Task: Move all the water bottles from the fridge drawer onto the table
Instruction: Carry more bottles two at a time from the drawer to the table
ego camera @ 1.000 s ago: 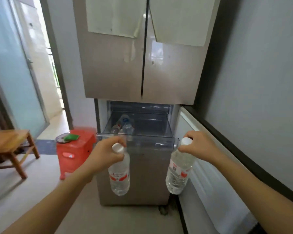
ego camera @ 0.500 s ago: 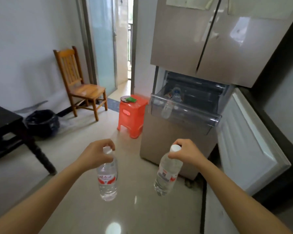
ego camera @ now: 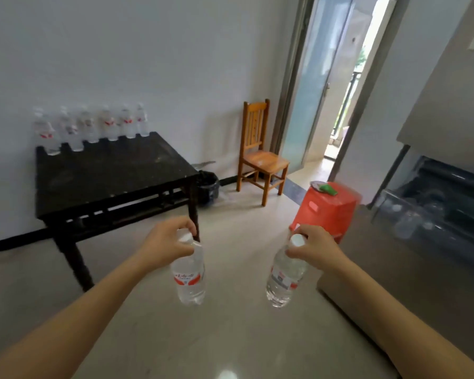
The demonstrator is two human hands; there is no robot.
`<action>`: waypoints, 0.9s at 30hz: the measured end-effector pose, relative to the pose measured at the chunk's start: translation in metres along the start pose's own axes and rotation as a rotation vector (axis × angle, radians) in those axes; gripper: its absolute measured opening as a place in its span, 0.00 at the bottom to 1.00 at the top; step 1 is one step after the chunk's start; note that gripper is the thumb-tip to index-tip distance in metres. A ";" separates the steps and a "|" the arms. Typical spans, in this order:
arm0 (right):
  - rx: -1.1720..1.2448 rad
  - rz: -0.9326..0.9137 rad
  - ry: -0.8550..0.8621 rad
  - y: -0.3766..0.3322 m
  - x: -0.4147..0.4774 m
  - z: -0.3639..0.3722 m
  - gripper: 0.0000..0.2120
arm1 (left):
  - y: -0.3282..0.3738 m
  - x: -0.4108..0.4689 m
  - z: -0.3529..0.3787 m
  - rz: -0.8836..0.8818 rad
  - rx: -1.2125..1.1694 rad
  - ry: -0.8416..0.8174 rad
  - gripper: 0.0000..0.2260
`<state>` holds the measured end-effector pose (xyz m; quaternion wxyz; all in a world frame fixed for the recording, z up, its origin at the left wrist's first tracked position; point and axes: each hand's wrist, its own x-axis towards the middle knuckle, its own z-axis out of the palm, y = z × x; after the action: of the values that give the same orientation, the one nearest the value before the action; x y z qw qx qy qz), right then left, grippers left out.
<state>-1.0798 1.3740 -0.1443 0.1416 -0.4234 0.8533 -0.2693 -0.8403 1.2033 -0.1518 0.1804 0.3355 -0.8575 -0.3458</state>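
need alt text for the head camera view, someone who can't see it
A person's left hand and right hand each hold a water bottle by the cap, the left bottle and right bottle hanging over the floor. Ahead stands a black table with six bottles along its back edge; the open fridge drawer is at right.
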 end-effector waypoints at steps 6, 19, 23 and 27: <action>-0.042 -0.108 -0.193 -0.101 0.013 0.075 0.13 | -0.069 -0.065 -0.081 -0.149 -0.006 0.100 0.14; -0.006 -0.322 -0.310 -0.297 0.009 0.247 0.14 | -0.194 -0.146 -0.229 -0.398 0.038 0.324 0.14; -0.020 -0.350 -0.389 -0.350 0.039 0.283 0.16 | -0.237 -0.146 -0.263 -0.459 -0.013 0.380 0.14; -0.072 -0.484 -0.452 -0.406 0.076 0.313 0.08 | -0.277 -0.128 -0.296 -0.489 -0.032 0.459 0.14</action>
<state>-0.7161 1.0060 -0.1651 0.2444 -0.6677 0.6838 -0.1641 -0.4639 1.0049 -0.1538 0.2856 0.5974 -0.6833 -0.3077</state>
